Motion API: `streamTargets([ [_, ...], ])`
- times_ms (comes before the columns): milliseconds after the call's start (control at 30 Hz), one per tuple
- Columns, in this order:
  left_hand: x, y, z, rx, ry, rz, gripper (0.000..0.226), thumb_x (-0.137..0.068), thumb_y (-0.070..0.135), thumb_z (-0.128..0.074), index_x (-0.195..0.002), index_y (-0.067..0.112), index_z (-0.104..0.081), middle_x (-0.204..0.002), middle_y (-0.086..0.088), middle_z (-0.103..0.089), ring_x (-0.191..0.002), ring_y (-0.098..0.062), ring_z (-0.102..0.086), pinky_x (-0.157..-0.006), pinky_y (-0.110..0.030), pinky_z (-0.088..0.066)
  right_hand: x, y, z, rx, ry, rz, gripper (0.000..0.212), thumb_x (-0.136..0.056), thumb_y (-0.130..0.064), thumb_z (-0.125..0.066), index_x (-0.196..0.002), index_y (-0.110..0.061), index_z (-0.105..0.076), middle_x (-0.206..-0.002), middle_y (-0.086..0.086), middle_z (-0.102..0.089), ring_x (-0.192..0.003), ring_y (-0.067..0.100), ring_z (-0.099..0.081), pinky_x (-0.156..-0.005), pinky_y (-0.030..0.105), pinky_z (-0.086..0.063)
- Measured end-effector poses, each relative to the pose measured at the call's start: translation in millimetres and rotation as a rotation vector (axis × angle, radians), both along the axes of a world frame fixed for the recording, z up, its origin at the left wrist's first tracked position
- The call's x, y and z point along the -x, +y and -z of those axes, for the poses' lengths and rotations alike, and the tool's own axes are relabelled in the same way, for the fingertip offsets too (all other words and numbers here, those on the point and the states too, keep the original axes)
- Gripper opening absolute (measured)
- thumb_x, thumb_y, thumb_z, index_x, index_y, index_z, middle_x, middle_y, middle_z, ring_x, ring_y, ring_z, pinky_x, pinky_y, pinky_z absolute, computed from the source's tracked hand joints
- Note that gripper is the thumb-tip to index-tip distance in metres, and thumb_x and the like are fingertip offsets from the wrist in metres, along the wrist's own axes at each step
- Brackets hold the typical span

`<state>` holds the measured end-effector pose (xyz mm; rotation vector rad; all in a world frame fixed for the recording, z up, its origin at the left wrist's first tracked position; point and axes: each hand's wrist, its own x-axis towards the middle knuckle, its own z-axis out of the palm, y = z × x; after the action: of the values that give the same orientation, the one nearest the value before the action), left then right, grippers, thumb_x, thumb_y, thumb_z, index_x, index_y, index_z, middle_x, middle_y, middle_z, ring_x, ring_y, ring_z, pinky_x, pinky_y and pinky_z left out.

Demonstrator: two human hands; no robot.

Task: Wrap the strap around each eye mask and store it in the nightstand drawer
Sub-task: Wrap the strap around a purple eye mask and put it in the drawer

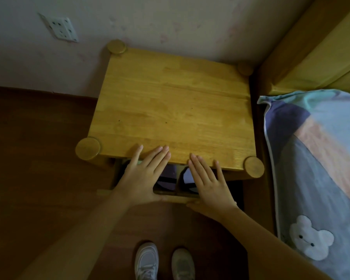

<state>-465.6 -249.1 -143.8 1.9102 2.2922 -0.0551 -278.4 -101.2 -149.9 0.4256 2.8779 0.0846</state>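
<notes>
Left hand (141,176): flat, fingers spread, palm on drawer front (175,196), gripping nothing.
Eye masks (168,178): dark shapes inside drawer, mostly hidden by nightstand top (170,110).
Right hand (208,182): flat, likewise empty.

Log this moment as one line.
drawer: partly open, masks inside | left hand, right hand: flat on drawer front | nightstand
</notes>
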Motion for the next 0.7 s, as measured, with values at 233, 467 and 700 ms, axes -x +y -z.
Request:
streamTargets([
  [233,5,8,7,-0.234,0.088,0.033,0.08,-0.072,0.057,-0.069,-0.132,0.006,-0.053,-0.141,-0.011,-0.05,-0.128,-0.023,-0.05,-0.096,-0.052,-0.046,12,7,3,-0.047,0.244,-0.003,0.092,-0.061,-0.044,-0.082,-0.137,-0.01,-0.044,-0.14,0.007,-0.053,-0.125,0.023,-0.054,-0.102,0.049,-0.045],
  [467,21,15,8,-0.282,0.2,0.175,0.064,-0.068,0.045,-0.077,-0.119,0.01,-0.063,-0.128,-0.009,-0.061,-0.113,-0.02,-0.061,-0.079,-0.041,-0.056,28,12,17,-0.171,0.5,-0.068,0.032,-0.08,-0.015,-0.071,-0.106,-0.011,-0.053,-0.108,0.008,-0.066,-0.085,0.025,-0.062,-0.09,0.041,-0.052],
  [700,18,27,14,-0.412,0.308,0.186,0.018,-0.084,0.01,-0.06,-0.1,0.017,-0.066,-0.109,-0.001,-0.069,-0.094,-0.013,-0.066,-0.061,-0.031,-0.053,41,12,19,-0.214,0.585,-0.023,0.019,-0.081,-0.007,-0.067,-0.087,-0.013,-0.051,-0.084,0.005,-0.06,-0.069,0.023,-0.056,-0.073,0.034,-0.052],
])
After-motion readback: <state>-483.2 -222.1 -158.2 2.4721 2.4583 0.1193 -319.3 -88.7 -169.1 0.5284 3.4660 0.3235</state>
